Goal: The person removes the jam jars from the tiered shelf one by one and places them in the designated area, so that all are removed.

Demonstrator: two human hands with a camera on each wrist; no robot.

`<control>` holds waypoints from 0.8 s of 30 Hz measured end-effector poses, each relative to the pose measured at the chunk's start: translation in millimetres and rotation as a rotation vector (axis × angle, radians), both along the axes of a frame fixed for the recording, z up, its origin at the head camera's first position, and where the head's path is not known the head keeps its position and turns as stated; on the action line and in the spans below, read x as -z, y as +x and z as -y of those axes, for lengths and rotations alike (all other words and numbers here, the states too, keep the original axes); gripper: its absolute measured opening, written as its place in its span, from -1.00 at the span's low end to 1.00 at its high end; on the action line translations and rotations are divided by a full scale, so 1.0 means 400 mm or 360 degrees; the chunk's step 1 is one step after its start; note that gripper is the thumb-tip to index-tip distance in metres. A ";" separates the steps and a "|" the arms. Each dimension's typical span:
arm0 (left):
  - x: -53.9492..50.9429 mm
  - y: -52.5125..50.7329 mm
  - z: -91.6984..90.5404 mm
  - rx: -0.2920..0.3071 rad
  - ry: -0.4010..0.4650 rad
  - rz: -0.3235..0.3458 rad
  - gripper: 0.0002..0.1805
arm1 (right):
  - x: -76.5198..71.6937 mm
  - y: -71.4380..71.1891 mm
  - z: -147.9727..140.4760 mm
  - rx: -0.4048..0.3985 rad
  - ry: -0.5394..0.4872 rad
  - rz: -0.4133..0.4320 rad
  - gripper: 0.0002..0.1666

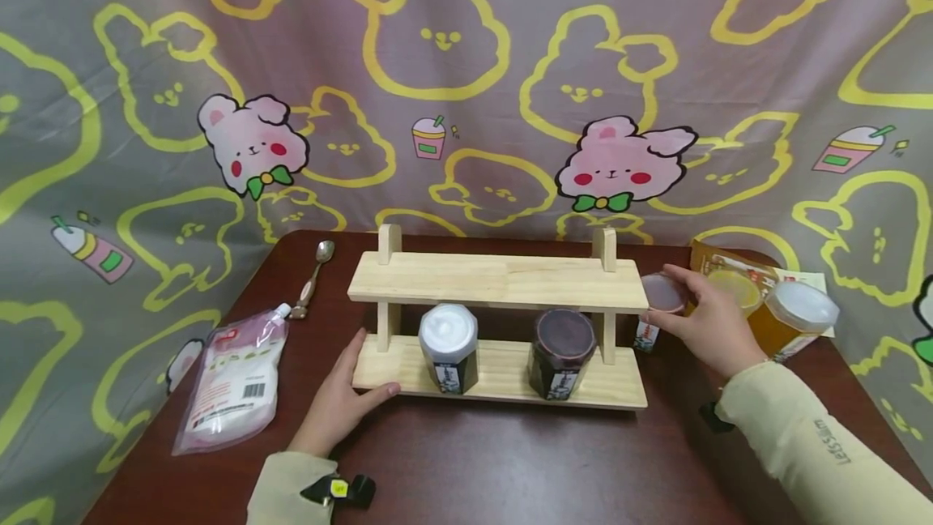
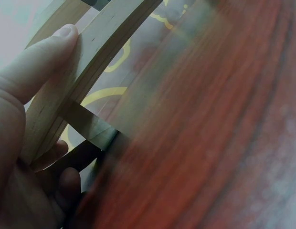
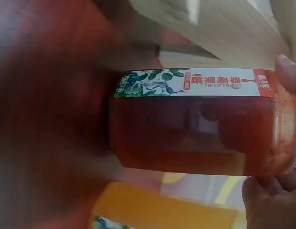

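Your hands, both engaged: left hand (image 1: 338,397) gripping the left end of a wooden rack (image 1: 496,280), thumb over its lower shelf (image 1: 503,371); right hand (image 1: 720,332) grasping a red jam jar (image 3: 186,131) near its top, just beyond the rack's right end. On your lower shelf: one white-topped jar (image 1: 449,351), one dark-topped jar (image 1: 563,351).

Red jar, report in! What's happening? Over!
Right hand grips red jar near top. Left hand holds wooden shelf. White-topped jar, dark-topped jar occupy lower board.
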State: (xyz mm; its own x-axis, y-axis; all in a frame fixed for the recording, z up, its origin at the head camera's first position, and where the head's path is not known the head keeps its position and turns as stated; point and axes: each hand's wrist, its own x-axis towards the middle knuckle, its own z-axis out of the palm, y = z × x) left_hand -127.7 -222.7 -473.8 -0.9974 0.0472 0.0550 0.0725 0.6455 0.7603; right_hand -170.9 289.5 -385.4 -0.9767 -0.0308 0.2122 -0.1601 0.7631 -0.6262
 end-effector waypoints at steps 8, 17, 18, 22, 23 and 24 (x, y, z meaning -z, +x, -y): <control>0.001 0.001 0.003 0.0004 -0.0009 0.0000 0.21 | 0.024 0.018 0.011 0.0060 -0.0150 0.0114 0.02; 0.007 0.000 0.001 0.0005 0.0007 -0.0015 0.21 | 0.038 0.039 0.032 0.0230 0.0124 -0.0325 -0.18; 0.007 0.000 0.001 0.0003 0.0008 -0.0013 0.21 | 0.036 0.037 0.033 0.0246 0.0162 -0.0367 -0.20; 0.003 0.002 0.002 -0.0011 -0.0005 0.0006 0.21 | 0.022 0.031 0.030 0.0305 0.0271 -0.0353 -0.22; 0.003 0.001 0.002 -0.0009 -0.0006 0.0009 0.21 | 0.018 0.030 0.028 0.0314 0.0288 -0.0330 -0.22; 0.001 0.001 0.002 -0.0007 -0.0012 0.0007 0.21 | 0.013 0.028 0.027 0.0320 0.0303 -0.0302 -0.22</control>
